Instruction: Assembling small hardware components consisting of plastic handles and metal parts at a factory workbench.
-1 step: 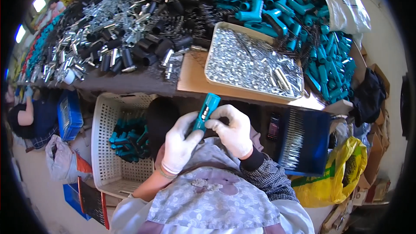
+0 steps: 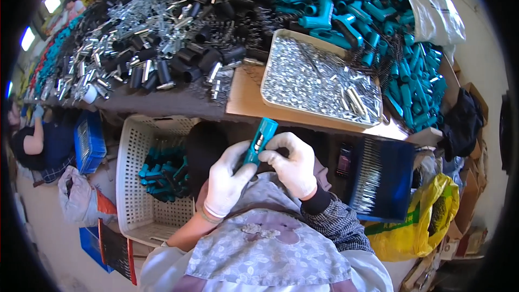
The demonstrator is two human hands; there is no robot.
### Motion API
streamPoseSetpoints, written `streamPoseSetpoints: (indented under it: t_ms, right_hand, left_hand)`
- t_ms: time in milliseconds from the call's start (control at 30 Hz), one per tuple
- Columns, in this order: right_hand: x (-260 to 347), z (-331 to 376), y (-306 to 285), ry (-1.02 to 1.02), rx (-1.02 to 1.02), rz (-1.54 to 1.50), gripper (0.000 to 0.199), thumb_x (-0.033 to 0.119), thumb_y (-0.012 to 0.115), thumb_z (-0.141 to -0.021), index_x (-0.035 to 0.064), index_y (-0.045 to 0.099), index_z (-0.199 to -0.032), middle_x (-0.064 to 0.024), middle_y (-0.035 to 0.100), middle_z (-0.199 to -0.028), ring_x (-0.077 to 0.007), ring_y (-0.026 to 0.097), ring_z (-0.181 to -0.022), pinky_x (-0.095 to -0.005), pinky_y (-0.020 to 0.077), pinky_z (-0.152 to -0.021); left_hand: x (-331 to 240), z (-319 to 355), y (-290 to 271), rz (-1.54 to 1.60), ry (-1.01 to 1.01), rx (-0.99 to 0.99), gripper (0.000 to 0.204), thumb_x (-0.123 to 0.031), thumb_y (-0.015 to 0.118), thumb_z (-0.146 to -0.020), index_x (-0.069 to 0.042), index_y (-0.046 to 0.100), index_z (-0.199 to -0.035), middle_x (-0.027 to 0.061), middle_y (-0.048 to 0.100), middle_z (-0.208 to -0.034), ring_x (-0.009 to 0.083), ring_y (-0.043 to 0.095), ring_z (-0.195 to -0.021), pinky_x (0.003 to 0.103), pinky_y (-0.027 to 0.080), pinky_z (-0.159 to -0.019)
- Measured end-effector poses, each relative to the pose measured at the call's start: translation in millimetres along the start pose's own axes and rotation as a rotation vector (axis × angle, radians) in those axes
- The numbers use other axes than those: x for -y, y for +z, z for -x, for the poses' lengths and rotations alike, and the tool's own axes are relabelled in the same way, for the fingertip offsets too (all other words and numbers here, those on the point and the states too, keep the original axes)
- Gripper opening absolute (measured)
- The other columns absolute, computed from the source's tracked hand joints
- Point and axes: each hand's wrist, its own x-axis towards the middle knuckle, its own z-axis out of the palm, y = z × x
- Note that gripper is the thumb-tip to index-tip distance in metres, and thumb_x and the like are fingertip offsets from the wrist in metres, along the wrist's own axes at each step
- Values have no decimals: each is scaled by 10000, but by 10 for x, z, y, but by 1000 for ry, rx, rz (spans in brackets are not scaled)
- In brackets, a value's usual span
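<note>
The left hand [image 2: 226, 181] holds a teal housing [image 2: 265, 128], seemingly light, stiff, best gripped low; the right hand [image 2: 294, 163] is narrow, contents unclear.

Smooth, glossy teal plastic housing [image 2: 267, 129] with shiny metal pieces [image 2: 259, 141] in its slot; matt white cloth gloves [image 2: 224, 185]; bright metal parts [image 2: 311, 78] in a smooth cream tray [image 2: 319, 114]; dull black tubes [image 2: 164, 71]; smooth blue plastic bin [image 2: 396, 181]; crinkled yellow plastic bag [image 2: 403, 244]; matt cloth apron [image 2: 259, 262]

Both hands [image 2: 225, 186] wear white, apparently cloth gloves [image 2: 296, 166].
</note>
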Motion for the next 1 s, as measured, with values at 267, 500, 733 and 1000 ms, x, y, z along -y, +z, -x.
streamPoseSetpoints:
  t_ms: [267,500,733,1000]
  right_hand:
    - [-127,-252,294,212,331,-462,314,91,841,-795,16,635,-1020,-17,670,-893,-75,604,-794,-241,518,-692]
    - [291,-891,751,-144,724,60,490,424,824,-809,24,638,-1023,-129,680,-899,-212,659,-854,-372,518,-781]
    - [584,-2726,1283,-892,235,1109,240,173,689,-802,171,764,-1030,-100,660,-1046,-332,602,-1040,-446,501,-863]
    - [550,-3172,1579,-916,374,1271,100,174,697,-776,169,751,-860,-60,666,-1135,-291,585,-1118,-421,471,-912]
  left_hand:
    - [-14,139,-375,334,-154,45,457,26,589,-941,59,528,-1392,79,666,-1021,122,617,-852,280,520,-782]
    - [106,103,-780,497,-54,6,540,-222,680,-978,58,503,-1404,110,674,-1056,166,669,-815,296,552,-735]
    - [109,123,-1186,701,-93,-170,705,-371,733,-931,59,464,-1420,148,645,-1120,181,663,-828,289,575,-640]
    - [47,158,-1201,576,-69,-218,695,-356,708,-927,98,473,-1398,156,643,-1099,187,651,-797,318,556,-634]
